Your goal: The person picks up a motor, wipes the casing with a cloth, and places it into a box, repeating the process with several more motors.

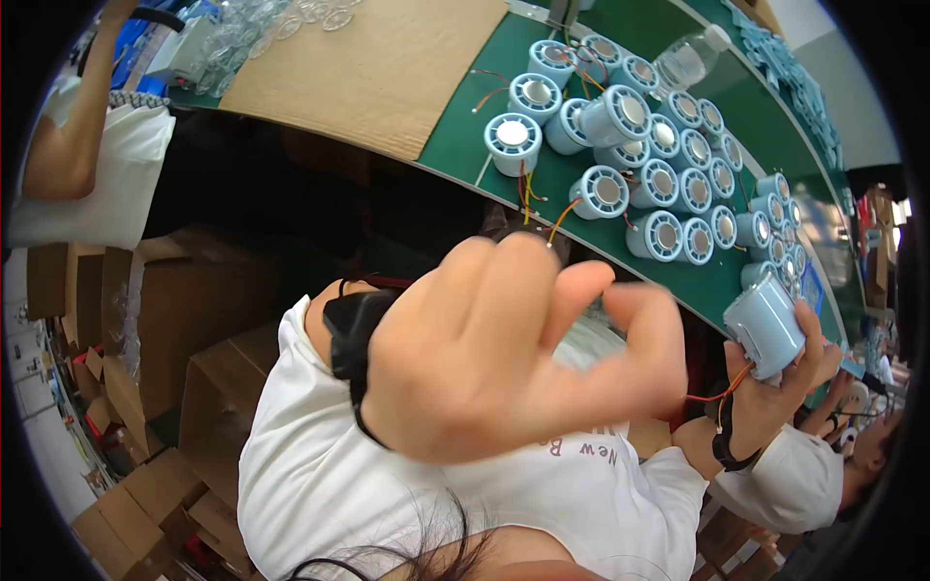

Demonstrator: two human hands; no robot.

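Observation:
My left hand (513, 358) is raised large in the middle of the view, a black watch (351, 334) on its wrist. Its fingers are curled and its thumb is bent toward the index finger, with some motion blur. Anything inside the curl is hidden. At the right, my right hand (775, 387) grips a light blue cylindrical housing (767, 327), tilted, fingers and thumb around its sides. A red wire (715, 397) runs from beside that housing toward my left hand and passes out of sight at its edge. A dark band (734, 455) circles the right wrist.
Several similar housings (599, 192) with slotted tops and loose wires stand on the green table (455, 145). Behind them lies a clear bottle (690, 62). Brown cardboard (358, 77) covers the table's left part. Cardboard boxes (184, 320) stand lower left. Other people are at both sides.

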